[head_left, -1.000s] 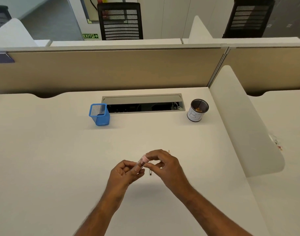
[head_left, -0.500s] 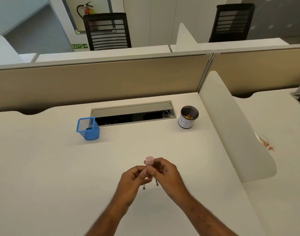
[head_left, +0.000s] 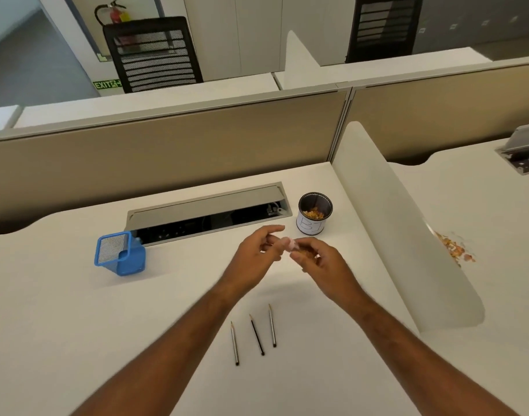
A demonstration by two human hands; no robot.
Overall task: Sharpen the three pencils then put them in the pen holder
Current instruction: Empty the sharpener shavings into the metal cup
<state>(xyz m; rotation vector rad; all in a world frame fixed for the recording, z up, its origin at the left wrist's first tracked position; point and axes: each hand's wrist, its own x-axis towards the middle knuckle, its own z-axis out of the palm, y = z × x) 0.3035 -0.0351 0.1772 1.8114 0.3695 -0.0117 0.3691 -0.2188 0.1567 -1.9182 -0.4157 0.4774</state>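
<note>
Three pencils lie side by side on the white desk, tips pointing away: a left one [head_left: 234, 343], a dark middle one [head_left: 256, 334] and a right one [head_left: 272, 325]. Above them my left hand [head_left: 257, 250] and my right hand [head_left: 317, 259] meet over the desk around a small pink sharpener [head_left: 290, 244]; the right hand pinches it with shavings showing in the fingers, and the left fingertips touch its pink end. The blue mesh pen holder [head_left: 119, 255] stands at the left. A black bin cup [head_left: 314, 213] with shavings inside stands just beyond my hands.
An open grey cable tray [head_left: 206, 211] runs along the desk's back. A white curved divider [head_left: 407, 229] bounds the right side, with shavings scattered on the neighbouring desk [head_left: 455, 250]. Beige partition panels stand behind.
My hands moved away from me and rightward with the sharpener, towards the bin cup. The pencils they hid now lie uncovered near me. The view tilted and shifted.
</note>
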